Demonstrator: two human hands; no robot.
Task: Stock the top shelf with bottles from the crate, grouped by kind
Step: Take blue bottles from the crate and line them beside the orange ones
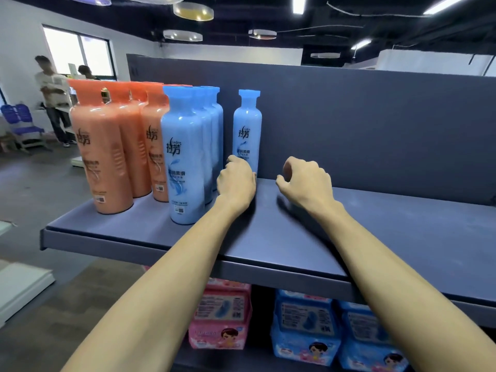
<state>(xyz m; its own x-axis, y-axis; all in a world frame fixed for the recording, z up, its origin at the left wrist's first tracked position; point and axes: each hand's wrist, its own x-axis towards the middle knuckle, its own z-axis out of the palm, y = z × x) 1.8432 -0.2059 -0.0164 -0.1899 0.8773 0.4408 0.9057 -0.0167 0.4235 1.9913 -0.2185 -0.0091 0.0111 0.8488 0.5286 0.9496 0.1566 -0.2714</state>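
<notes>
While a lone blue bottle (247,124) stands upright at the back of the top shelf (268,237), the left hand (236,181) curls its fingers round the bottle's base. The right hand (306,181) hovers beside it, fingers loosely curled, holding nothing. Just left stands a row of blue bottles (185,162), then orange bottles (107,151).

Dark blue-grey top shelf (375,237): orange bottles (107,157) upright at left, perhaps four; blue bottles (185,167) in row just beside; lone blue bottle (247,130) apart, near back panel (375,124).
</notes>
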